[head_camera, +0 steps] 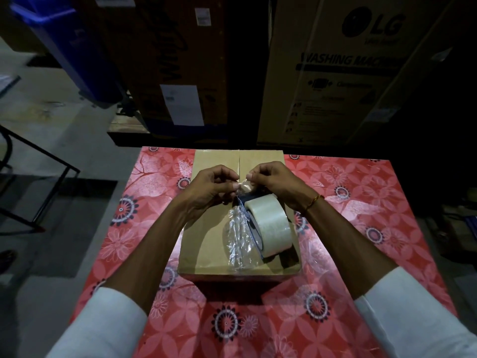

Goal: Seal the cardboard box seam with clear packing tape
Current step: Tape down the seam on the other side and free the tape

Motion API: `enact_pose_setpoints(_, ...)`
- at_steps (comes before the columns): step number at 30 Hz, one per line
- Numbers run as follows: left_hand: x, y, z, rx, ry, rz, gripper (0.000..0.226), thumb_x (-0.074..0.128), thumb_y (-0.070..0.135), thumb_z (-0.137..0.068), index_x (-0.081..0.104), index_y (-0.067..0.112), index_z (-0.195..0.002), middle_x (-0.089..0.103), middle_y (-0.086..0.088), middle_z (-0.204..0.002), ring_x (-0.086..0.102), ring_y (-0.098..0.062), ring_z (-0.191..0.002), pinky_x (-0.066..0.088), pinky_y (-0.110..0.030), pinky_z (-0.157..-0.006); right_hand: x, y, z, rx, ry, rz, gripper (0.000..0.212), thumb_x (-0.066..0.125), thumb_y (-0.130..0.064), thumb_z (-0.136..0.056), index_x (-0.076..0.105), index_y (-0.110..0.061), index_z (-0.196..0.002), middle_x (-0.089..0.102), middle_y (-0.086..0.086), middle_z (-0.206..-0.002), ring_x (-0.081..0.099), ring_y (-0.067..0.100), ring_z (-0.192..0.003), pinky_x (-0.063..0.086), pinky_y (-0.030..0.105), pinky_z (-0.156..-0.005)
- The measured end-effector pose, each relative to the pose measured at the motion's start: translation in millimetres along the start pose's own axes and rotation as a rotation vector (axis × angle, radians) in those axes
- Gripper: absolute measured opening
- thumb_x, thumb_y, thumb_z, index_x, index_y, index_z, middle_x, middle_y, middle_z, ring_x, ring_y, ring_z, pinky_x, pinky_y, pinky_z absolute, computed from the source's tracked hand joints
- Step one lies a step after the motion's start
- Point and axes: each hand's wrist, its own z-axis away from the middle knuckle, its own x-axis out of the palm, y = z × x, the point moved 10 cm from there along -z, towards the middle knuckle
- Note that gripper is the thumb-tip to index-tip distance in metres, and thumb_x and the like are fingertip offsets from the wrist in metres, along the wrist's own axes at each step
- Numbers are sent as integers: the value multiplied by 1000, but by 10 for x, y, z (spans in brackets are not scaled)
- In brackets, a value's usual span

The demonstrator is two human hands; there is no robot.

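Here I count one cardboard box (206, 244) at the middle of the red floral table (361, 228), one tape roll (271, 224) resting on its top toward 3 o'clock, and one crinkled strip of clear tape (238, 236) trailing toward 6 o'clock. My two hands meet above the seam (239, 161): the left hand (209, 188) and right hand (277, 183) both pinch the strip's free end between closed fingertips.

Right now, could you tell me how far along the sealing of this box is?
Early stage. Done: the cardboard box sits closed on the red floral tablecloth. In hand: the left hand and right hand pinch a crumpled strip of clear tape hanging beside the tape roll. Left: the centre seam beyond the hands looks bare.
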Motion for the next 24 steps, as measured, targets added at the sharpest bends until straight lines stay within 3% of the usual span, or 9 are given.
enact_pose_setpoints(4, 13, 1, 1, 7, -43, 0, 17, 73, -2, -84, 72, 11, -95, 69, -16, -89, 64, -27, -80, 48, -45, -84, -11, -27, 19, -39, 43, 32, 19, 61, -17, -98, 68, 0, -96, 65, 15, -86, 63, 30, -83, 54, 59, -91)
enact_pose_setpoints(9, 54, 39, 11, -20, -144, -17, 21, 65, -5, -90, 68, 8, -106, 70, -13, -93, 69, -19, -78, 57, -31, -71, 21, -151, 18, -101, 46, 93, 17, 61, -14, -98, 68, 1, -96, 63, 9, -81, 61, 23, -78, 56, 49, -80)
enact_pose_setpoints(12, 99, 49, 9, -43, -196, 51, 25, 59, -11, -91, 63, 3, -111, 66, -15, -100, 72, -18, -83, 58, -26, -74, 56, -155, 21, -113, 43, 76, 13, 63, -16, -98, 69, -6, -92, 64, 3, -77, 61, 20, -76, 54, 44, -77)
enact_pose_setpoints(16, 149, 88, 31, -23, -245, 33, 33, 58, -12, -92, 57, -2, -123, 67, -17, -98, 70, -22, -89, 59, -27, -80, 28, -112, 14, -116, 57, 86, 19, 64, -20, -97, 68, -5, -85, 62, 4, -75, 60, 23, -75, 55, 51, -75)
enact_pose_setpoints(18, 170, 64, 44, -23, -241, 74, 38, 56, -13, -92, 53, -6, -129, 66, -18, -98, 69, -24, -91, 59, -29, -86, 37, -115, 22, -124, 59, 88, 20, 62, -19, -97, 66, -10, -80, 59, 4, -73, 56, 23, -73, 51, 47, -71)
enact_pose_setpoints(20, 193, 54, 63, -17, -248, 124, 40, 55, -15, -91, 54, -5, -130, 65, -18, -100, 69, -24, -92, 57, -31, -88, 62, -137, 36, -130, 57, 94, 21, 61, -17, -98, 65, -15, -78, 57, 3, -72, 54, 21, -72, 46, 40, -70)
enact_pose_setpoints(24, 81, 24, 115, -44, -278, 275, 43, 58, -10, -88, 55, 2, -130, 67, -26, -112, 69, -33, -105, 56, -37, -98, -35, -81, 43, -94, 104, 70, 20, 62, -17, -98, 65, -12, -79, 57, -3, -69, 54, 15, -70, 49, 40, -74)
